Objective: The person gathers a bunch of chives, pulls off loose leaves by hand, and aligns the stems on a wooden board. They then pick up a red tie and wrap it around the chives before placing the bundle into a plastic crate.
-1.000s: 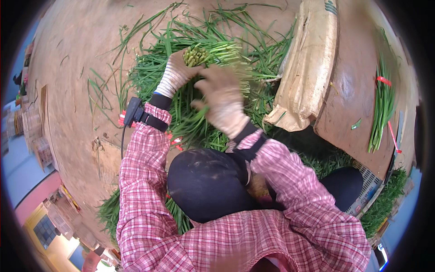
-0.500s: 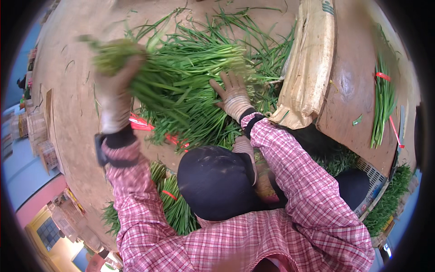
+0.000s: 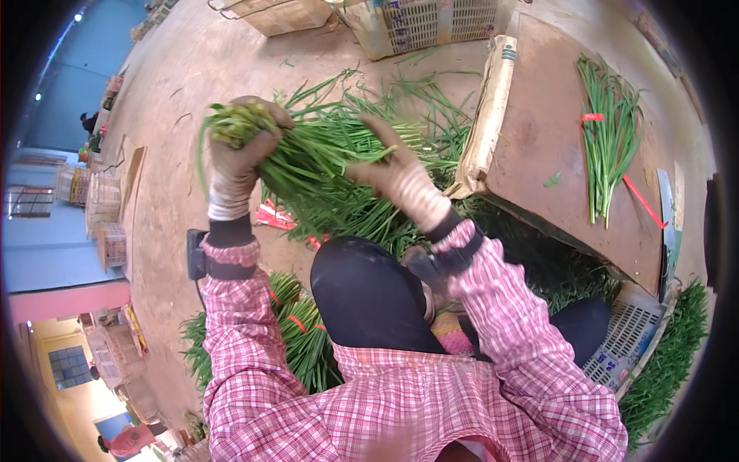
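Note:
My left hand [image 3: 250,150], in a soiled pale glove, is closed around a bunch of chives [image 3: 235,123]. The bunch's pale ends stick out above the fist, and its long green leaves trail to the right. My right hand [image 3: 404,185], gloved too and slightly blurred, has its fingers apart beside those leaves; it grips nothing that I can see. Beneath both hands a loose heap of chives [image 3: 366,219] lies on the floor. Red tie strips [image 3: 275,216] rest at the heap's left edge.
Tied chive bunches [image 3: 308,335] lie by my left forearm. To the right, a brown board [image 3: 535,150] with a sack [image 3: 486,115] along its edge carries a red-tied bunch [image 3: 612,158]. Plastic crates stand at the far side [image 3: 439,27] and lower right [image 3: 627,327].
My right hand has lifted off the heap, fingers still apart. The left hand keeps its grip, with the bunch's pale ends now plainly showing. The view has shifted, bringing far crates into sight.

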A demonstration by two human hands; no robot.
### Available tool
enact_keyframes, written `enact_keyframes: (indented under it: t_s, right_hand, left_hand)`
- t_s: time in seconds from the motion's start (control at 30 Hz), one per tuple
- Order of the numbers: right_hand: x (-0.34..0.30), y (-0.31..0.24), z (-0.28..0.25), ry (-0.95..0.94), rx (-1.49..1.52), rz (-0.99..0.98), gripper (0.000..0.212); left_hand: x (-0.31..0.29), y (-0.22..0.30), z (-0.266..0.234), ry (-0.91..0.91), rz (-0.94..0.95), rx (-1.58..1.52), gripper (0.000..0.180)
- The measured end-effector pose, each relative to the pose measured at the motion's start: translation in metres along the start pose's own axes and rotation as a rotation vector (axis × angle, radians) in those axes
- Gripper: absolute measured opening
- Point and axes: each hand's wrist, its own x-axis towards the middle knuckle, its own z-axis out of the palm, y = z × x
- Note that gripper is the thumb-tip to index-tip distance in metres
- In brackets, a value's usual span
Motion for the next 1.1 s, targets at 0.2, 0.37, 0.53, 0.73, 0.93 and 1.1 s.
enact_keyframes:
  t_s: [0.2, 0.37, 0.53, 0.73, 0.93, 1.1]
  right_hand:
    - [0.006, 0.127, 0.020, 0.076, 0.099, -0.173, 0.024]
    - [-0.020, 0.147, 0.011, -0.289, -0.481, 0.503, 0.074]
    - [-0.047, -0.002, -0.037, -0.173, -0.588, -0.381, 0.076]
    - [-0.054, -0.121, -0.074, 0.215, -0.414, -0.821, 0.093]
    - [-0.077, -0.149, -0.091, 0.359, 0.198, -0.734, 0.056]
    - [-0.171, -0.138, -0.176, 0.484, 0.636, -0.524, 0.029]
  left_hand:
    - [0.006, 0.079, -0.057, -0.023, 0.235, -0.218, 0.026]
    - [0.026, 0.131, -0.079, 0.214, 0.264, 0.370, 0.017]
    - [0.040, 0.120, 0.001, 0.156, 0.208, 0.415, 0.022]
    - [0.039, 0.148, 0.086, -0.056, 0.140, 0.413, 0.026]
    - [0.023, 0.216, 0.234, -0.382, 0.203, 0.339, 0.037]
    - [0.014, 0.224, 0.311, -0.930, 0.267, -0.102, 0.085]
